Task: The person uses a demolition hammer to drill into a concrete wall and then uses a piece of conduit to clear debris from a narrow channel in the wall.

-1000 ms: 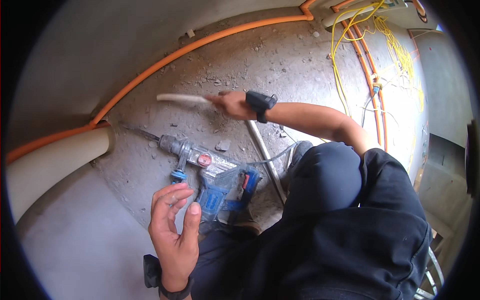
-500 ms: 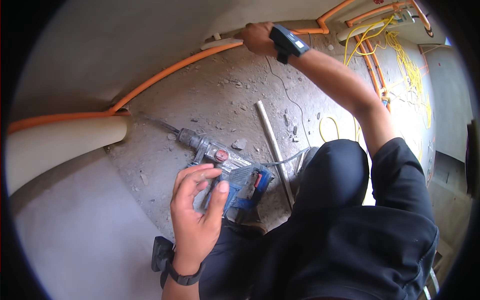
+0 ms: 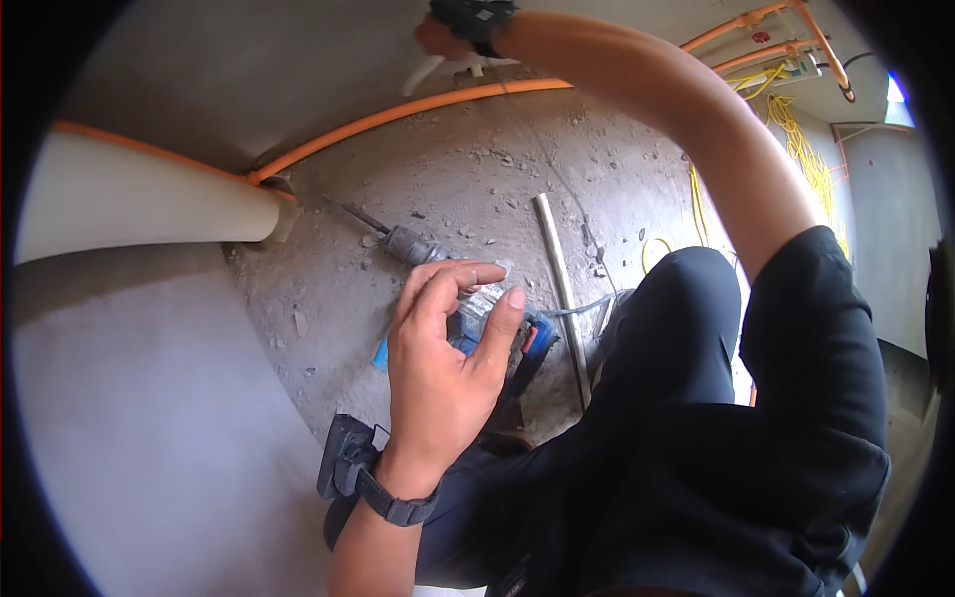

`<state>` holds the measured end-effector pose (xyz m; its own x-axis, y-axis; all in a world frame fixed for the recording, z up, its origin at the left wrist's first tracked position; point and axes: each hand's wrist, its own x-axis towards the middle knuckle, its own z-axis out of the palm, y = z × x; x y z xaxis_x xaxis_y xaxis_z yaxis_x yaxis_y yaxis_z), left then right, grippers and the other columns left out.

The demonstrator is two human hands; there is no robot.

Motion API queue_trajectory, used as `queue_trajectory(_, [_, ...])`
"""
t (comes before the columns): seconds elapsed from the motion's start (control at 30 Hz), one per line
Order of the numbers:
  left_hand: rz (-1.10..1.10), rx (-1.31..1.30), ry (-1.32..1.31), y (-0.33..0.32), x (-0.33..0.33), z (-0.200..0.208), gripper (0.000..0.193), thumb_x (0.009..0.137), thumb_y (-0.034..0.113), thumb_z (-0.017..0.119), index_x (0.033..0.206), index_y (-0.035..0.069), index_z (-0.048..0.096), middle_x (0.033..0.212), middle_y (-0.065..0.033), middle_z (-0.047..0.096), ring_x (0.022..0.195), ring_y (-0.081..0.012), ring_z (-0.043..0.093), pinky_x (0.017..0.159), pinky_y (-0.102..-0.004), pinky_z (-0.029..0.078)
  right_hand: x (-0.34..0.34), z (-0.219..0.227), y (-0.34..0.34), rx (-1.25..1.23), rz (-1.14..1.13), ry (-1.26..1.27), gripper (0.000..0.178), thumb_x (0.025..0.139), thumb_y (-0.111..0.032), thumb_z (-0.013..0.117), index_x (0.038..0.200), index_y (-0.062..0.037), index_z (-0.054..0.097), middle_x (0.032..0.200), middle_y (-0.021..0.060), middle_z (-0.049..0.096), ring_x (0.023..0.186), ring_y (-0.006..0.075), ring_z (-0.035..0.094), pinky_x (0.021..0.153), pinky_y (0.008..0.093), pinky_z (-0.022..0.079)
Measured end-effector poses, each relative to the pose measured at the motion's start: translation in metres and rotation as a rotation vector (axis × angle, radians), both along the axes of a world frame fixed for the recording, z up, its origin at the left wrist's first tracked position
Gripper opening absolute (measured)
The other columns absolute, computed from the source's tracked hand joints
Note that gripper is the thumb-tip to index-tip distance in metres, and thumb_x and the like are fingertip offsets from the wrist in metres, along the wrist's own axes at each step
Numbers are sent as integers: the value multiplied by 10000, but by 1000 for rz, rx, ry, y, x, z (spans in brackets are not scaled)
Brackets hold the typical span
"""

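My left hand (image 3: 443, 363) hovers in front of a blue-and-grey rotary hammer (image 3: 477, 303) lying on the dusty floor. Its fingers are curved, thumb and forefinger apart, with nothing between them. Part of the tool's body is hidden behind this hand; its chisel bit (image 3: 360, 216) points to the far left. At the top edge, my right hand (image 3: 438, 40) is raised against the grey wall, closed round a pale, short stick-like piece (image 3: 422, 76). The wrist device covers much of that hand. Just beside the piece, a white pipe stub (image 3: 477, 71) sticks out above an orange pipe (image 3: 398, 107).
A thick cream pipe (image 3: 149, 199) runs along the left wall. On the floor lie a pale straight pipe (image 3: 559, 274), a thin cable (image 3: 587, 224) and scattered rubble (image 3: 497, 154). Yellow cable (image 3: 806, 149) and more orange pipes (image 3: 746, 22) are at the far right.
My right hand has moved up and left along the wall with the pale piece, which now tilts more steeply. My left hand has shifted right and up, covering more of the rotary hammer.
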<state>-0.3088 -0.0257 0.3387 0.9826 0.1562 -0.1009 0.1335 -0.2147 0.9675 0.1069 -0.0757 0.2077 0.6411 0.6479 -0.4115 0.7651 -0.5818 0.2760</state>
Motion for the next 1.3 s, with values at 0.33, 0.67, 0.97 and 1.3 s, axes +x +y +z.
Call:
queue_trajectory(0.33, [-24,-15,-17,2,0,4,250,927,198,786,1079,17,704,1111,-127,671,1048,-294,656,921,-389,511,-19,-36,15,-150,113,-41,203,935,-224,622,989,-68,740,919,125,747,880,257,741,797,410,600])
queue_trajectory(0.67, [-22,5,-45,11,-1,6,237,927,187,780,1050,4,692,1101,-159,662,1067,-339,649,936,-415,515,-104,-70,-185,403,-509,444,443,1097,-317,518,1524,-199,532,1230,169,734,862,224,714,765,394,592])
queue_trajectory(0.97, [-64,46,54,-8,6,0,234,926,165,776,1100,22,710,1144,-138,681,1094,-302,661,931,-393,511,-199,-211,-179,814,-880,428,468,1082,-190,477,1510,-1,478,1162,254,715,1023,298,678,881,444,547])
queue_trajectory(1.3, [-78,71,141,-33,9,7,217,959,163,734,1115,17,697,1213,-128,650,1137,-238,621,961,-363,487,-267,-223,-40,1134,-735,457,445,1012,-190,556,1410,4,509,872,252,688,755,380,666,725,509,529])
